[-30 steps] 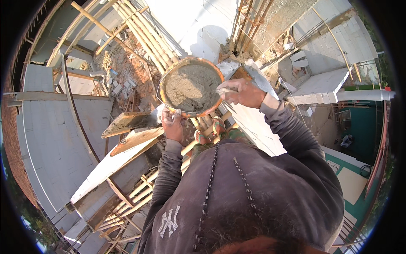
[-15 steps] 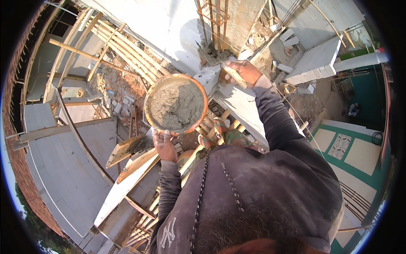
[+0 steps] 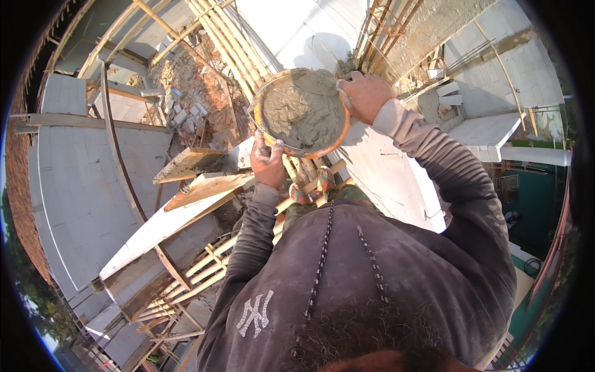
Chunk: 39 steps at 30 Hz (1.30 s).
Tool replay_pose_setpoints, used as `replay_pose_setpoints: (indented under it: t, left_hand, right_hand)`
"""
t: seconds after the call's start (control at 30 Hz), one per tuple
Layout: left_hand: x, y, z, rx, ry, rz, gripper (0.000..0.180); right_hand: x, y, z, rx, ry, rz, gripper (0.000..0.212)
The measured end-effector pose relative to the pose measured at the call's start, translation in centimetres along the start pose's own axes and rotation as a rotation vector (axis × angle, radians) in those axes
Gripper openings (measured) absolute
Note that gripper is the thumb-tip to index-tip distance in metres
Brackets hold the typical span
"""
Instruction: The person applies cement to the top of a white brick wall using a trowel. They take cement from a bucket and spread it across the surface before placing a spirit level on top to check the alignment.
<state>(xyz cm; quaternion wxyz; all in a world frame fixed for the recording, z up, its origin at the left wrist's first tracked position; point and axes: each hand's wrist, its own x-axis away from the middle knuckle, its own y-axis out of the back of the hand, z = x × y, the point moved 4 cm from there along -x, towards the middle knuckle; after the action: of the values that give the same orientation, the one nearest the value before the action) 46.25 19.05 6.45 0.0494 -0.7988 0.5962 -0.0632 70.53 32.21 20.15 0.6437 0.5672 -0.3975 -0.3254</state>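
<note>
I see both hands raised in front of the chest, carrying a round orange-rimmed pan (image 3: 302, 110) filled with wet grey mortar (image 3: 304, 108). The left hand (image 3: 268, 162) grasps the pan at its near lower-left rim — fingers curled up over the edge, thumb side toward the body. The right hand (image 3: 364, 96) grasps the far right rim, fingers closed over the edge and touching the mortar heap. The pan is held roughly level, above and in front of the feet.

Directly below the pan I see two sandalled feet (image 3: 313, 186) standing on bamboo poles (image 3: 291, 201) that run across the scaffold. Just left of the left hand lies a wooden plank (image 3: 198, 162) with a layer of mortar on it; a second bare plank (image 3: 207, 189) sits beside it, nearer the body. To the right of the feet a white wall top (image 3: 390, 180) runs away from the body. Beyond the pan — further up in the view — rusty rebar (image 3: 384, 25) rises from a column, and brick rubble (image 3: 192, 80) lies on the ground well below at upper left.
</note>
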Motion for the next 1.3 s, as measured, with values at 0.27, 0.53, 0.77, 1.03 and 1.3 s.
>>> replay_pose_setpoints:
  t: [0.27,0.53,0.77,1.03,1.3]
  left_hand:
    - [0.2,-1.4,-0.1,-0.112,-0.078,0.018,0.052]
    - [1.1,1.3,0.9,-0.167,0.088,0.003,0.026]
    - [0.9,2.9,1.5,0.050,0.266,-0.093,0.029]
    - [0.7,1.3,-0.2,0.036,0.347,-0.046,0.034]
    - [0.7,2.0,0.2,-0.027,0.356,-0.005,0.044]
  right_hand:
    - [0.9,-7.6,0.6,-0.491,0.055,0.201,0.040]
    - [5.3,-6.0,-0.6,-0.872,-0.034,0.192,0.042]
    - [6.4,-5.5,-5.1,-1.473,-0.154,0.318,0.042]
    - [3.3,-16.4,-15.7,-1.994,-0.702,0.020,0.031]
    - [7.2,-17.2,-10.4,-1.952,-0.716,0.131,0.037]
